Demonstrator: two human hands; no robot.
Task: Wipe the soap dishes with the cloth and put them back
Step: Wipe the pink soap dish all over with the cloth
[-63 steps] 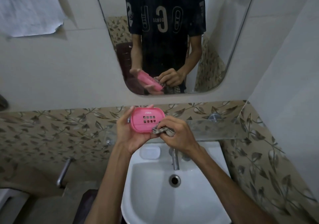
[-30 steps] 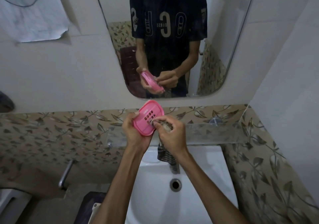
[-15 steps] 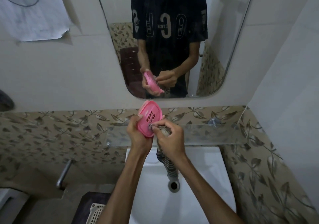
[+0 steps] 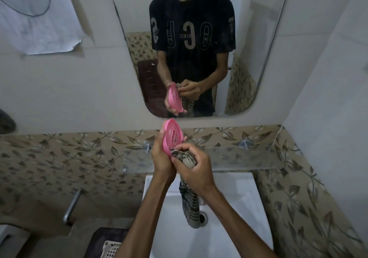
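Observation:
My left hand (image 4: pixel 162 158) holds a pink oval soap dish (image 4: pixel 172 135) upright on its edge, with the slotted face turned toward me, above the white sink (image 4: pixel 235 208). My right hand (image 4: pixel 196 168) is shut on a bunched striped cloth (image 4: pixel 184 158) and presses it against the lower edge of the dish. The loose end of the cloth hangs down over the basin and hides the tap.
A glass shelf (image 4: pixel 235 158) runs along the leaf-patterned wall just behind my hands. A mirror (image 4: pixel 249 48) above shows the person's reflection. A metal pipe (image 4: pixel 71 208) sticks out at lower left, and a pale plastic basket (image 4: pixel 111 248) sits at the bottom edge.
The soap dish has been turned from lying flat and wide to standing on its edge. My right hand has slid down with the cloth to the dish's lower edge, and more cloth hangs free.

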